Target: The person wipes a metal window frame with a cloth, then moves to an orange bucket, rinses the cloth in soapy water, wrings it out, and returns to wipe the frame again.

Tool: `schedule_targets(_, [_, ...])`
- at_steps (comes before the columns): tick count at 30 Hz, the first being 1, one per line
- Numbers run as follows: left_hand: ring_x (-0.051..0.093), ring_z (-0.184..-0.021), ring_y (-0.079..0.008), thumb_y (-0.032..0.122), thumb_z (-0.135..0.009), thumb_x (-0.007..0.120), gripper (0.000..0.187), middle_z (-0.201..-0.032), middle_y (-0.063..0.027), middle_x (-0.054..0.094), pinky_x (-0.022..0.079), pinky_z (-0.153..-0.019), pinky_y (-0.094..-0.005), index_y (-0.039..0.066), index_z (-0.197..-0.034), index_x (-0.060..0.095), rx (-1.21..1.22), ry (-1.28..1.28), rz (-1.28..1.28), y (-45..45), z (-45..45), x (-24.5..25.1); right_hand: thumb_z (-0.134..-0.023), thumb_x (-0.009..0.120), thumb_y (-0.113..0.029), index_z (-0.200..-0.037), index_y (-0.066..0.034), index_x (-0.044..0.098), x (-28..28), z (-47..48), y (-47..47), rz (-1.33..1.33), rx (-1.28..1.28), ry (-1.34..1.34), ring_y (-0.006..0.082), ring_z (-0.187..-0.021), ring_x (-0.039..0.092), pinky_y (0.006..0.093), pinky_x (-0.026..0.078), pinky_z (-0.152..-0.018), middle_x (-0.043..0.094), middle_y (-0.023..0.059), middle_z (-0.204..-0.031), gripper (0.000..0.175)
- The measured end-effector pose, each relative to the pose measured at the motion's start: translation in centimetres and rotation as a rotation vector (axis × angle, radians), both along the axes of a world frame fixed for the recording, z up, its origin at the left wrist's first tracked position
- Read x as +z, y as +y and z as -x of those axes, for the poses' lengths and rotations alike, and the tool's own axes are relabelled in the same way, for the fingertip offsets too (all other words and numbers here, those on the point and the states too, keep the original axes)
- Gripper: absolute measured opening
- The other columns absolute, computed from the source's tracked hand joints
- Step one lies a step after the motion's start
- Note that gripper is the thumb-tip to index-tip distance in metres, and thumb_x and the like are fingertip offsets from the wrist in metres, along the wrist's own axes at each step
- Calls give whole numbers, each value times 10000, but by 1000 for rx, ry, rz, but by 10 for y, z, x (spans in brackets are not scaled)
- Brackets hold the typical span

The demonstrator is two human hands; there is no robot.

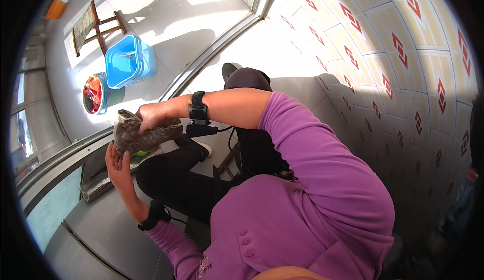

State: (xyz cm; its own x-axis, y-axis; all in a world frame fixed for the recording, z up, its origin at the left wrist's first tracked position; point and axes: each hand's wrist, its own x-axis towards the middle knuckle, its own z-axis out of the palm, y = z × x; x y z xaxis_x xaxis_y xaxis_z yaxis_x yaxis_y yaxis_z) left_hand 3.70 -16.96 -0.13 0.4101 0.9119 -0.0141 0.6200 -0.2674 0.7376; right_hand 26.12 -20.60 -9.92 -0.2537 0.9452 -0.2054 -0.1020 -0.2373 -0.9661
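Note:
My right hand (149, 116) grips the upper edge of a crumpled grey-brown cloth (130, 132), thumb on its near face. Just below the cloth's lower left edge is my left hand (120, 166), palm up with its fingers apart; its fingertips are close to the cloth, and contact cannot be told. A small bright green item (141, 153) shows under the cloth, partly hidden. Beneath it, near my knee, lies a silvery foil-like roll (96, 187). Black straps with devices are on both wrists.
A blue plastic bucket (123, 62), a round tub (90, 108) holding red and orange cloth, and a folding stool (99, 30) stand beyond the metal door track (185, 73). A tiled wall (378, 53) rises on the right. My bent legs are close below my arms.

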Motion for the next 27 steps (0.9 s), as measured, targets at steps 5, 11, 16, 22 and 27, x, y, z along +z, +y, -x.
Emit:
schedule_targets(5, [593,-1098,-169,150,-973,577,237,-1203,-122,635,426,-994,-293,11,-1155,639,85,-149,2,-5,12,10,-746,743,-232,-968,41,638,-18,2,16,-85,-345,16,191,-780,641,342,515,-722,689,123,-845,367])
schedule_targets(11, [500,-698,-95,266,-1024,502,364,-714,-14,568,421,-692,-247,32,-747,531,77,-75,-88,-9,26,0,-763,767,-195,-883,14,643,-8,-5,13,-136,-444,202,150,-722,591,317,490,-665,663,55,-789,271])
schedule_targets(16, [330,-527,-61,319,-1034,480,470,-583,31,364,270,-489,-242,68,-644,401,174,-116,-61,-21,40,-18,-796,739,-190,-870,43,677,-21,-28,-1,-116,-406,123,124,-692,580,281,467,-607,656,52,-752,252])
schedule_targets(22, [277,-542,-83,215,-1016,523,393,-583,14,331,257,-470,-275,15,-686,448,227,-132,-230,-41,45,-56,-931,642,-127,-1071,25,635,-26,-123,-15,-261,-709,45,114,-845,661,256,553,-716,684,51,-956,208])
schedule_targets(27, [265,-537,-118,122,-988,553,361,-579,-31,311,259,-466,-289,9,-675,413,187,-137,-255,-43,39,-57,-853,702,-73,-1111,39,654,-53,-233,-41,-5,-843,-422,159,-821,676,283,550,-723,704,109,-1004,285])
